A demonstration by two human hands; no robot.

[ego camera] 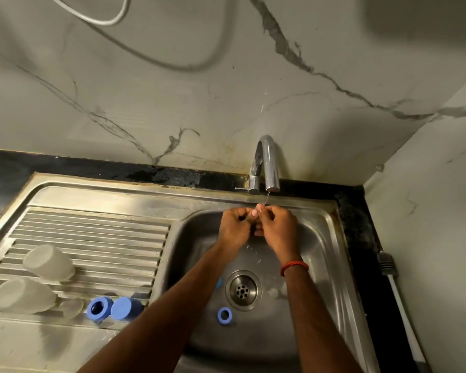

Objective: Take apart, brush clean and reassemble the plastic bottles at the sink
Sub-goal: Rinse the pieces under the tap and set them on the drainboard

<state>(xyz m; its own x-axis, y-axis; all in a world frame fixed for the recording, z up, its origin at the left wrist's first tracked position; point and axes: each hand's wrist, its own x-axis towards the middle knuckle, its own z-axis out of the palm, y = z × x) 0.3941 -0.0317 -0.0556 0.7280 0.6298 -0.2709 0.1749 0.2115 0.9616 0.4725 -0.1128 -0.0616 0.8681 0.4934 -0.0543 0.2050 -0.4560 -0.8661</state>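
1. Sink [331, 238], with ribbed drainboard [92, 232] at left; the ribs probably serve to drain finished parts away from the basin.
2. Tap [269, 162], giving a thin stream [267, 199] onto the hands.
3. Two translucent bottles [49, 262], [22, 296], lying on the drainboard with their caps off, apparently set there to drip.
4. Left hand [234, 227] and right hand [279, 227], touching just under the spout. Fingers of both are curled; whether they pinch a small part cannot be told. The position suggests rinsing.
5. Blue collar [99, 308] and blue cap [124, 307], side by side at the drainboard's near edge, just beside the bottles and handy for reassembly.
6. Blue ring [224, 315], lying in the basin near the drain [243, 289], likely not yet washed.
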